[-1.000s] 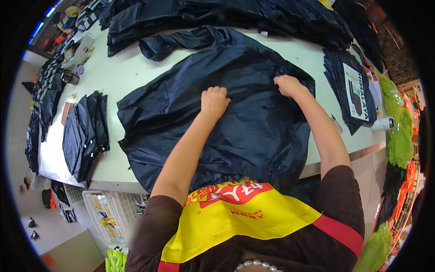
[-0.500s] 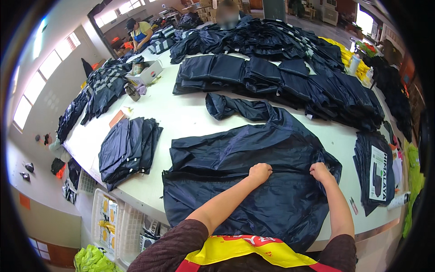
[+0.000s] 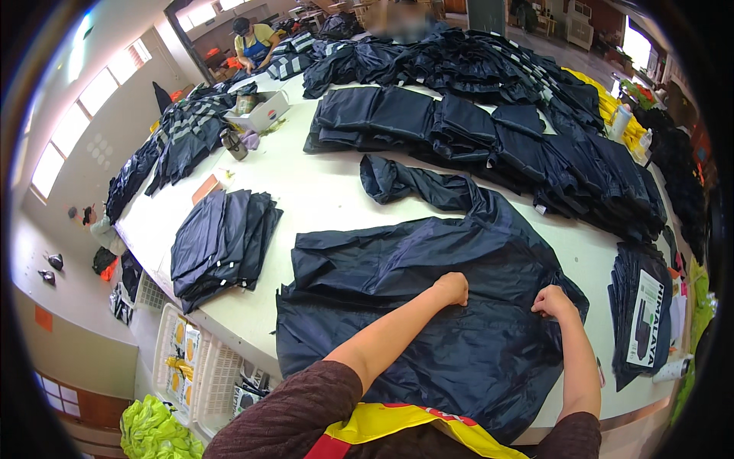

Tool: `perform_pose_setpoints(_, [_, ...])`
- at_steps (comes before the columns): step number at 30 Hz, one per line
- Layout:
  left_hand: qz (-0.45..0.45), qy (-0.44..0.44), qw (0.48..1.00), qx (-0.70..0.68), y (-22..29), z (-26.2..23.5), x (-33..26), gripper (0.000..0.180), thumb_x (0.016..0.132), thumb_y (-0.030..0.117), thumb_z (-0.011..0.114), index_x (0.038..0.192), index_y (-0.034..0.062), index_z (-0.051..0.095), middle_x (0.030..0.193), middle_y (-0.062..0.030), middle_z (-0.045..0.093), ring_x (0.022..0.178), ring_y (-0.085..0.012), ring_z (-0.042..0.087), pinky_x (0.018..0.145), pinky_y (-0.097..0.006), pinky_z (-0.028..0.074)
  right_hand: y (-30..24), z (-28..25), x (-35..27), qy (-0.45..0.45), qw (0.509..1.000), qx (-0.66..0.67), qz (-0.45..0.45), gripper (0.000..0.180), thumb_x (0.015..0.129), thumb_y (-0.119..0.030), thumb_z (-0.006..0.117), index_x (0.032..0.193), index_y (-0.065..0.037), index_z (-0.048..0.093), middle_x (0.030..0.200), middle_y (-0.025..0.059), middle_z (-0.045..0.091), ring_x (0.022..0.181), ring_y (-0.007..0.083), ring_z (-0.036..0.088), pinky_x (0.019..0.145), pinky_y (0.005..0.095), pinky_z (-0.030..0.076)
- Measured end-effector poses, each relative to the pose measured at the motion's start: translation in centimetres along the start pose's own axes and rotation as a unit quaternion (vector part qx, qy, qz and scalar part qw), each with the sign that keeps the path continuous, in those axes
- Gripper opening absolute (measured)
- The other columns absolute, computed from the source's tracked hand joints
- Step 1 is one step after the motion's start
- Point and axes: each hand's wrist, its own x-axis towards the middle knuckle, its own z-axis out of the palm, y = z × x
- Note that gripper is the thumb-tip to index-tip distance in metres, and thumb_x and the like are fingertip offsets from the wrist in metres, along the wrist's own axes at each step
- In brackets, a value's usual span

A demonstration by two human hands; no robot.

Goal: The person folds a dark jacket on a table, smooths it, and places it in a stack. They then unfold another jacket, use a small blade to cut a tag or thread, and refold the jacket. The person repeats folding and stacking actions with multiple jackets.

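Note:
A dark navy jacket (image 3: pixel 367 268) of thin, shiny fabric lies spread on the white table in front of me, one sleeve (image 3: pixel 420 186) stretched out toward the far side. My left hand (image 3: pixel 451 289) is closed on the fabric near the middle of the jacket, its fingertips turned down. Further right, my right hand (image 3: pixel 555 301) pinches the cloth near the jacket's right end. Both forearms reach across the near half of the garment. What lies under the fingers is partly hidden.
Folded dark garments (image 3: pixel 225 245) are stacked at left; a long row of folded ones (image 3: pixel 428 122) lies beyond the jacket. Dark packages with a white label (image 3: pixel 646 317) sit at right. A white box (image 3: pixel 260 111) and bottle (image 3: pixel 233 144) stand far left. White baskets (image 3: pixel 218 382) are below the table edge.
The view has shifted slightly, so the table's things appear moved. My left hand has turned, its fingertips now pointing lower. Both hands stay at the jacket fabric.

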Motion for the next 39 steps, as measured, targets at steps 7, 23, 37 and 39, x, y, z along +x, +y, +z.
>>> perform_pose_setpoints(7, [-0.081, -0.073, 0.989, 0.097, -0.1, 0.7, 2.4, 0.030, 0.064, 0.035, 0.080, 0.081, 0.0111, 0.073, 0.085, -0.0090, 0.069, 0.083, -0.0256, 0.065, 0.075, -0.036, 0.050, -0.1, -0.3, -0.3, -0.052, 0.997, 0.063, 0.009, 0.011, 0.072, -0.003, 0.072, 0.078, 0.003, 0.066, 0.069, 0.0069, 0.065, 0.056, 0.0137, 0.061, 0.054, 0.0281, 0.053])
perform_pose_setpoints(23, [0.080, 0.257, 0.947, 0.175, -4.5, 0.0, -13.8, 0.010, 0.071, 0.022, 0.062, 0.073, 0.0127, 0.064, 0.074, -0.0068, 0.065, 0.070, -0.0264, 0.064, 0.064, -0.039, 0.052, -18.5, 15.4, -1.8, 0.142, 0.879, 0.035, -0.454, 0.038, 0.075, -0.010, 0.057, 0.113, -0.003, 0.056, 0.111, 0.0167, 0.058, 0.107, 0.0336, 0.051, 0.091, 0.0398, 0.042])
perform_pose_setpoints(37, [-0.003, 0.408, 0.911, 0.060, -25.8, -2.7, -33.1, 0.013, 0.081, 0.012, 0.059, 0.091, 0.0062, 0.065, 0.091, -0.0092, 0.065, 0.088, -0.0289, 0.059, 0.079, -0.037, 0.046, -24.9, 20.5, -2.6, 0.106, 0.855, -0.051, -0.505, 0.012, 0.083, -0.012, 0.059, 0.093, -0.006, 0.062, 0.087, 0.0124, 0.061, 0.085, 0.0315, 0.059, 0.073, 0.0391, 0.048])
perform_pose_setpoints(39, [0.001, 0.389, 0.920, 0.040, -27.0, -3.2, -31.6, 0.015, 0.083, 0.015, 0.057, 0.093, 0.0068, 0.064, 0.093, -0.0118, 0.064, 0.089, -0.0316, 0.059, 0.077, -0.039, 0.047, -26.4, 21.3, -1.4, 0.077, 0.870, -0.081, -0.480, 0.016, 0.086, -0.018, 0.056, 0.094, -0.005, 0.061, 0.090, 0.0148, 0.062, 0.088, 0.0338, 0.059, 0.073, 0.0412, 0.047])
